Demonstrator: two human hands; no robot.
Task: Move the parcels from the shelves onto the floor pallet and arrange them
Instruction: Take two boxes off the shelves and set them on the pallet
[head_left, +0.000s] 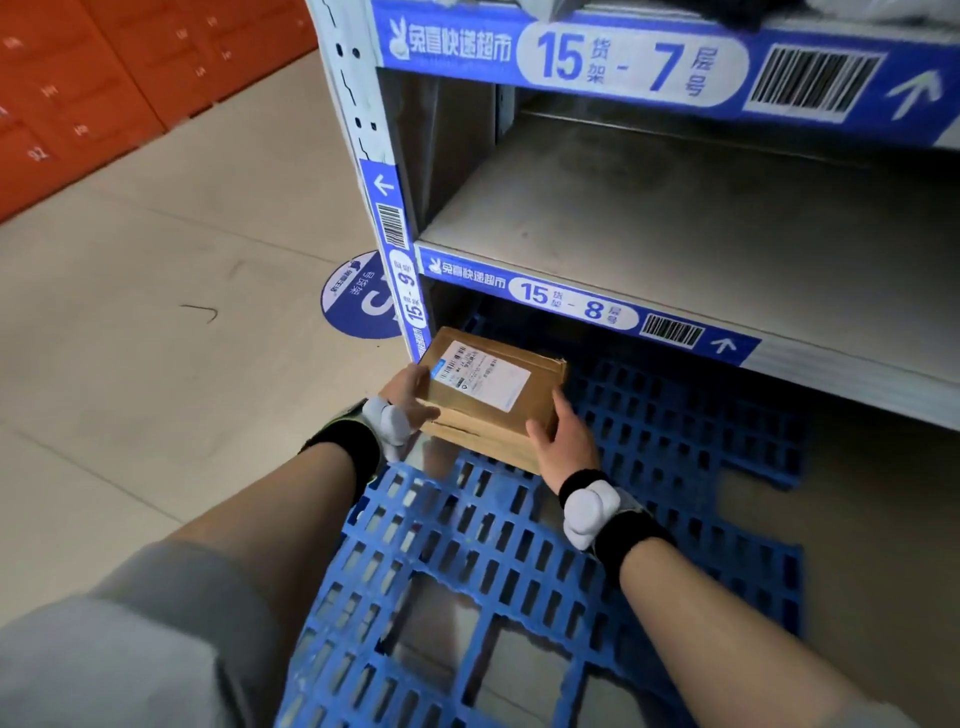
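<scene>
A person bends over a blue plastic grid pallet (519, 551) lying on a pale tiled floor (156, 312). Both hands hold one flat brown cardboard parcel (491, 400) low above the pallet's far left corner, at about eleven o'clock from the pallet's middle; whether its underside touches the grid I cannot tell. A white shipping label (480, 374) faces up on its top. The left hand (410, 397) grips the parcel's left end, thumb curled over the near edge. The right hand (563, 439) grips the near right corner, fingers wrapped up the side. Each wrist wears a black band with a white device. Directly beyond, at twelve o'clock, stands a grey metal shelf unit (675, 208) with blue label strips reading 15-7 and 15-8. Orange lockers (78, 93) line the wall at ten o'clock.
</scene>
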